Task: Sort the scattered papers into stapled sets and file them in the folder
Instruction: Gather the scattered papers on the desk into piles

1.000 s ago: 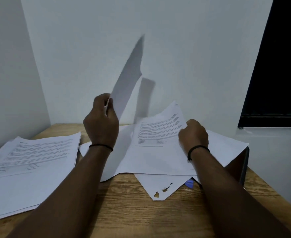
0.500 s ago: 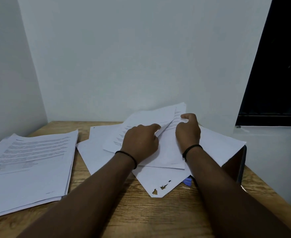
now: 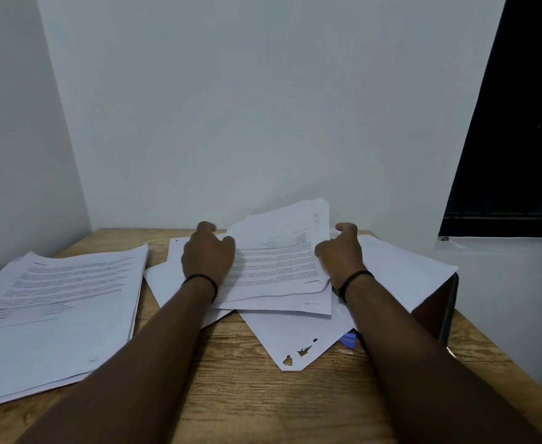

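1. My left hand [image 3: 207, 256] rests on the left side of the loose heap of white printed paper sheets [image 3: 276, 267] at the middle of the light wooden table [image 3: 247, 395]. Its fingers are curled down at the left edge of the top sheets, the thumb touching that edge; whether they pinch a sheet, I cannot tell.
2. My right hand [image 3: 340, 256] sits at the right edge of the same top sheets. Its fingers are bent and slightly spread, the thumb raised toward the wall; I cannot tell whether the fingertips grip paper or only touch it.
3. A thin black band circles each wrist.
4. Between my hands the top sheet lies with its printed text upside down to me. More sheets behind it tilt up against the white wall [image 3: 263, 107].
5. At the near edge of the heap a blank white sheet with torn brown-edged holes [image 3: 295, 347] pokes out toward me.
6. Just right of that sheet, a small blue object [image 3: 348, 340] shows from under the papers; I cannot tell what it is.
7. On the right, sheets drape over a dark box-like object [image 3: 436, 312] standing on the table.
8. Well apart, on the left of the table, lies a separate neat stack of white printed pages [image 3: 58, 309], flat, text facing up.
9. A dark window [image 3: 513, 123] fills the upper right.
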